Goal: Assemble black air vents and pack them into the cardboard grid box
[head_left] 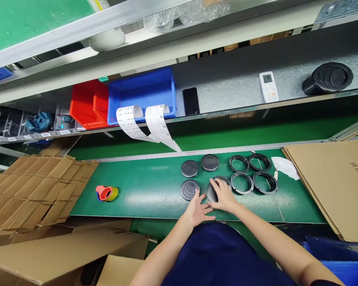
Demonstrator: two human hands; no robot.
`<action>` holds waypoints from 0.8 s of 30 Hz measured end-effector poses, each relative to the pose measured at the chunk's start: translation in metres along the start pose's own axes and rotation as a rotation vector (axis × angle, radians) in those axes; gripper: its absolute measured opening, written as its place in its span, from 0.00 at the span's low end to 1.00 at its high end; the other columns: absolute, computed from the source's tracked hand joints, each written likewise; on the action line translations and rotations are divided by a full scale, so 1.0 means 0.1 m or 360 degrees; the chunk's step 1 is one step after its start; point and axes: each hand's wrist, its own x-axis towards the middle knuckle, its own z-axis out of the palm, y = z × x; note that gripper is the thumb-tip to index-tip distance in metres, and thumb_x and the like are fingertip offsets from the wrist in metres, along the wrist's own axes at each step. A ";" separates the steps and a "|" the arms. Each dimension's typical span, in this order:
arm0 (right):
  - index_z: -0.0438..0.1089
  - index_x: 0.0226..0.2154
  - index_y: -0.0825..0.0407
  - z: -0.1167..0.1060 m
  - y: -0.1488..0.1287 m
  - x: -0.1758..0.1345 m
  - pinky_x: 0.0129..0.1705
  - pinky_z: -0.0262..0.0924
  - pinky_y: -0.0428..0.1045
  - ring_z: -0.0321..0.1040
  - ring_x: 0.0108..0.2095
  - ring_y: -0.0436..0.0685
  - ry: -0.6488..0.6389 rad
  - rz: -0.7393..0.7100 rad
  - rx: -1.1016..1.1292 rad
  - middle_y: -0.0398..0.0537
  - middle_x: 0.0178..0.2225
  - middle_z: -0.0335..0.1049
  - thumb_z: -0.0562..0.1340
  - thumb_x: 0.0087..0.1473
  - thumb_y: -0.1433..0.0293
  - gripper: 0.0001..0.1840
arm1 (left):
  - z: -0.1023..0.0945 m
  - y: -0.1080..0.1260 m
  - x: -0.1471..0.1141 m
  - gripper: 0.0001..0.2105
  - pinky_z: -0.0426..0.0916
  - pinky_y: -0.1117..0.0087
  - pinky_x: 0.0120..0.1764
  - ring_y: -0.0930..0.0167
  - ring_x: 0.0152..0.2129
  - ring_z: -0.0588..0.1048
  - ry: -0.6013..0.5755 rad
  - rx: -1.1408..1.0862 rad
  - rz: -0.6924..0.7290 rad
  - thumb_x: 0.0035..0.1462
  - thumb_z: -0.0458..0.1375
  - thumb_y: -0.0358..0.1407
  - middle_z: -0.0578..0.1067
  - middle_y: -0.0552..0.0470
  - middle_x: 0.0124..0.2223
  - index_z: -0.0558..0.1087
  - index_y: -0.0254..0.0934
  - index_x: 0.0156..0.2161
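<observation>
Curling over a dark round part [211, 193] near the bottom centre of the worktop [149, 178], the right hand [225, 196] has its thumb and fingers closed around the rim. The left hand [197, 210] is spread wide with nothing in its grasp; its thumb tip overlaps the edge of the nearest of three round vent covers [189, 168], though whether it touches cannot be told. That part is blurred, and a ring [223, 179] shows partly behind the right hand, so whether the two are joined or merely overlap is unclear.

The likeliest trouble seems to be crowding. Right of the hand, four black rings [251, 184] sit close together, and a sideways sweep of the wrist could knock them out of their rows. The left thumb might nudge the cover beneath it for the same reason. Holding the part by its rim alone could let it slip if the grip is uneven, and the front edge of the worktop lies near, so a dropped piece might roll off towards the lower centre of the frame.
</observation>
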 end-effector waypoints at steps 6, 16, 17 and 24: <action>0.51 0.67 0.59 0.39 0.48 0.27 0.66 0.29 0.74 0.47 0.65 0.78 0.0173 0.0038 -0.0436 0.71 0.65 0.51 0.62 0.49 0.49 0.52 | -0.39 -0.04 -0.28 0.25 0.63 0.53 0.59 0.58 0.61 0.66 0.0349 -0.0159 0.0216 0.64 0.49 0.53 0.65 0.36 0.63 0.66 0.35 0.57; 0.41 0.70 0.57 0.26 0.04 0.42 0.69 0.30 0.70 0.34 0.71 0.70 0.0355 -0.0326 -0.0288 0.64 0.71 0.36 0.50 0.64 0.52 0.42 | -1.05 -0.49 -0.50 0.11 0.68 0.55 0.51 0.58 0.44 0.76 0.1125 0.0154 0.0547 0.55 0.61 0.42 0.76 0.40 0.42 0.72 0.34 0.37; 0.42 0.70 0.57 0.29 0.07 0.42 0.68 0.30 0.71 0.36 0.70 0.70 0.0328 -0.0346 -0.0273 0.64 0.71 0.38 0.50 0.64 0.52 0.41 | -1.03 -0.47 -0.43 0.11 0.66 0.52 0.54 0.55 0.47 0.74 0.1189 0.0293 0.0645 0.51 0.63 0.41 0.76 0.40 0.41 0.72 0.35 0.36; 0.40 0.71 0.48 0.71 0.53 0.15 0.63 0.32 0.80 0.38 0.69 0.79 0.0234 -0.0428 -0.0095 0.61 0.71 0.35 0.55 0.52 0.49 0.50 | -0.43 -0.14 0.38 0.41 0.21 0.34 0.62 0.39 0.68 0.34 0.1020 0.1553 0.1222 0.32 0.69 0.27 0.44 0.37 0.72 0.70 0.42 0.58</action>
